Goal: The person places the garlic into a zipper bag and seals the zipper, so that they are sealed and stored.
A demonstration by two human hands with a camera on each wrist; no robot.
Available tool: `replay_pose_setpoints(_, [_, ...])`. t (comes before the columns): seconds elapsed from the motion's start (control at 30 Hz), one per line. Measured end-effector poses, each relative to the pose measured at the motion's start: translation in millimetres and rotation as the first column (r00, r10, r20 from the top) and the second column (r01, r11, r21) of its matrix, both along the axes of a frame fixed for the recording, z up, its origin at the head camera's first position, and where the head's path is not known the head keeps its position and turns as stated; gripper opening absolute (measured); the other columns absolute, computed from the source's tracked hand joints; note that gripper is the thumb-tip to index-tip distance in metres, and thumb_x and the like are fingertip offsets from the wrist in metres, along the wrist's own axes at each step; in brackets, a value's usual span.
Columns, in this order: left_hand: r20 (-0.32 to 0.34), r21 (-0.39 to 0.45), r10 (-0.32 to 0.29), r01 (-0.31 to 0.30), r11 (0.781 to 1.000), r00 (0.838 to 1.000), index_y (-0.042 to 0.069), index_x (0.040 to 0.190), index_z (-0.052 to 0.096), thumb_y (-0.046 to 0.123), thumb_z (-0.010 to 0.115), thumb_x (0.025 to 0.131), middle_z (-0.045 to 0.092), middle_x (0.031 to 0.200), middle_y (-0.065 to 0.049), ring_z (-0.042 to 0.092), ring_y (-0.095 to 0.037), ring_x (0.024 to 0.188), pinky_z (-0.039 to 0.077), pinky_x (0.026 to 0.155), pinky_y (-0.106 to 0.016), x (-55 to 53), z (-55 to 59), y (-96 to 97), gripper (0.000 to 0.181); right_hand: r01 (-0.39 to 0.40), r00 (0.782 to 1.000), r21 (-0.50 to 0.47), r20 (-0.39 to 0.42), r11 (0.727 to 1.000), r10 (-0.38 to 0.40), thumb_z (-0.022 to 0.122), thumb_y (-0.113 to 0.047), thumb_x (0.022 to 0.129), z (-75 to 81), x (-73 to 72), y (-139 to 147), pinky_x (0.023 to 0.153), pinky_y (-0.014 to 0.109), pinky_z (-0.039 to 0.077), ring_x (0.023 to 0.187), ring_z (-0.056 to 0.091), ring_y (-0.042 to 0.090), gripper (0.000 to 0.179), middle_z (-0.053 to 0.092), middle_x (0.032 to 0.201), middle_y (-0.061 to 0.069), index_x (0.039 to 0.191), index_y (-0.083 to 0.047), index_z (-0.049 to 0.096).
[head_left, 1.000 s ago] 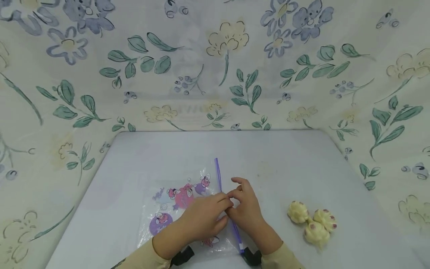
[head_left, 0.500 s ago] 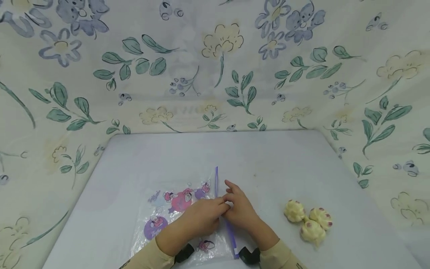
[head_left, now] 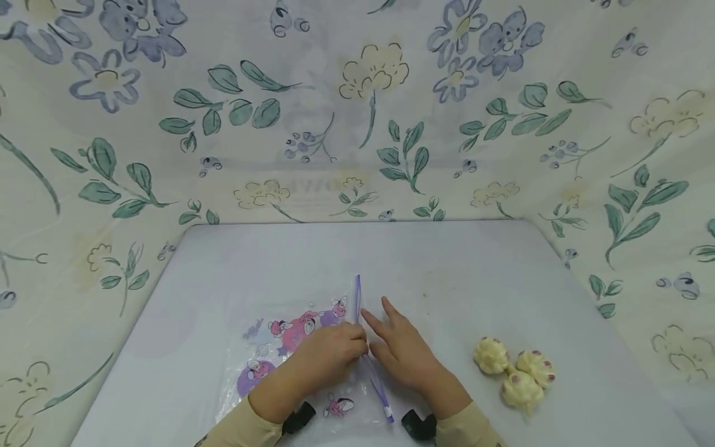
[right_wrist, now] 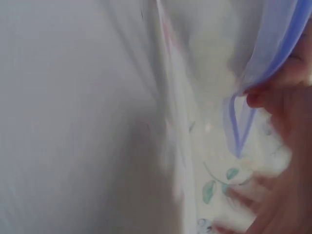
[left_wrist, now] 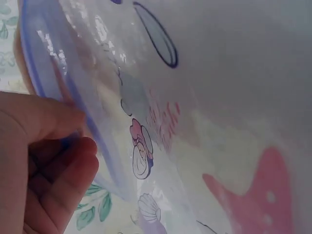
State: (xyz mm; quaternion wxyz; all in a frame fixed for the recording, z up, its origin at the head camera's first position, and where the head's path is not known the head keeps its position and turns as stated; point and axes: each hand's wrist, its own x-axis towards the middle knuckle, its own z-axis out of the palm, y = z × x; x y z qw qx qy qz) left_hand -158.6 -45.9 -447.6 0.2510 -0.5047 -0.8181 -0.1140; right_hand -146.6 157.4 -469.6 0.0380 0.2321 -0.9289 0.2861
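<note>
A clear plastic zip bag [head_left: 298,332] with pink and purple cartoon prints lies on the white table. Its purple zip strip [head_left: 357,292] runs along the right edge, and the two lips stand parted in places. My left hand [head_left: 326,357] pinches this edge near its middle; the left wrist view shows thumb and fingers [left_wrist: 73,161] on the strip [left_wrist: 61,83]. On the other side, my right hand [head_left: 410,357] has its fingers spread and mostly straight, its thumb by the strip. In the right wrist view the lips form a narrow loop [right_wrist: 229,122]; the fingers there are blurred.
To the right of my right hand sits a cluster of three cream-coloured, bulb-like pieces [head_left: 519,375] with purple-red spots. A black device is at each wrist, such as the right one [head_left: 419,425]. Floral cloth [head_left: 368,124] hangs behind and beside the table [head_left: 268,254].
My right hand's fingers have straightened and drawn slightly apart from my left hand. The left hand still pinches the strip, shifted a little left. The zip lips look more parted than before.
</note>
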Motion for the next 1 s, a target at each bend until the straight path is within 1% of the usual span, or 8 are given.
replay_pose_setpoints(0.1, [0.022,0.027,-0.026,0.025,0.999,0.999,0.017,0.078,0.068,0.004,0.078,0.075,0.06,0.082,0.009,0.053,-0.006,0.07,0.049,0.065,-0.017,1.5,-1.7,1.4,0.016,-0.05,0.992,0.006,-0.119,0.999,0.051,0.06,-0.021,0.097,1.7,3.2,2,0.11,0.055,0.042,0.142,0.045,0.038,0.05,0.033,0.163,0.016,0.146,-0.023,0.055])
replay_pose_setpoints(0.27, [0.053,0.018,-0.033,0.032,0.999,0.998,0.016,0.079,0.069,0.007,0.079,0.079,0.06,0.081,0.008,0.054,-0.006,0.07,0.05,0.066,-0.019,2.3,-4.6,2.2,0.014,-0.086,0.967,0.065,-0.235,0.994,0.099,0.071,-0.019,0.091,4.1,1.7,5,0.107,0.045,0.047,0.13,0.058,0.026,0.027,0.062,0.141,0.006,0.117,-0.016,0.074])
replay_pose_setpoints(0.47, [-0.003,0.003,-0.019,0.019,1.0,1.0,0.019,0.076,0.07,0.011,0.084,0.078,0.064,0.076,0.01,0.056,-0.005,0.066,0.049,0.06,-0.017,-1.6,-7.5,0.5,0.016,-0.164,0.929,0.044,-0.329,0.985,0.17,0.079,-0.018,0.085,2.5,-4.7,8,0.097,0.036,0.053,0.108,0.069,0.017,0.021,0.075,0.114,-0.002,0.106,-0.015,0.076])
replay_pose_setpoints(0.53, [-0.012,0.001,-0.019,0.019,1.0,1.0,0.018,0.077,0.069,0.012,0.083,0.079,0.065,0.075,0.01,0.055,-0.005,0.065,0.047,0.057,-0.016,-2.2,-8.2,0.1,0.016,-0.193,0.934,0.057,-0.296,0.98,0.201,0.076,-0.017,0.087,1.9,-4.9,9,0.088,0.032,0.055,0.094,0.069,0.013,0.016,0.076,0.099,-0.004,0.103,-0.014,0.078])
replay_pose_setpoints(0.67, [-0.003,-0.052,0.032,-0.032,0.998,0.999,0.017,0.082,0.064,0.012,0.079,0.083,0.065,0.075,0.009,0.052,-0.005,0.062,0.044,0.053,-0.017,-0.4,-5.3,-1.1,0.016,-0.177,0.969,0.121,-0.151,0.977,0.194,0.071,-0.023,0.09,4.1,-3.2,8,0.069,0.023,0.05,0.07,0.056,0.004,0.02,0.067,0.078,-0.01,0.107,-0.014,0.077])
replay_pose_setpoints(0.8, [-0.008,-0.095,0.081,-0.082,0.992,0.997,0.016,0.083,0.057,0.011,0.076,0.085,0.062,0.072,0.008,0.044,-0.005,0.058,0.04,0.048,-0.019,1.6,1.1,-2.0,0.021,-0.137,0.989,0.11,-0.039,0.985,0.142,0.074,-0.03,0.086,6.9,-1.3,7,0.062,0.019,0.042,0.065,0.045,0.001,0.038,0.058,0.076,-0.012,0.12,-0.014,0.073])
replay_pose_setpoints(0.87, [-0.021,-0.092,0.072,-0.074,0.993,0.997,0.016,0.083,0.055,0.01,0.076,0.086,0.061,0.074,0.008,0.042,-0.005,0.058,0.039,0.047,-0.018,1.1,1.4,-2.5,0.021,-0.113,0.993,0.089,0.024,0.99,0.111,0.076,-0.033,0.082,7.0,-0.4,7,0.059,0.019,0.04,0.065,0.045,0.001,0.049,0.057,0.078,-0.012,0.127,-0.015,0.069])
replay_pose_setpoints(1.0, [-0.034,-0.079,0.031,-0.033,0.996,0.999,0.017,0.084,0.058,0.011,0.076,0.085,0.063,0.082,0.009,0.05,-0.005,0.063,0.043,0.05,-0.016,-0.2,-1.4,-3.7,0.019,-0.078,0.992,0.091,0.101,0.993,0.069,0.078,-0.035,0.076,5.8,0.7,5,0.057,0.02,0.039,0.065,0.046,0.003,0.069,0.057,0.082,-0.012,0.141,-0.021,0.059])
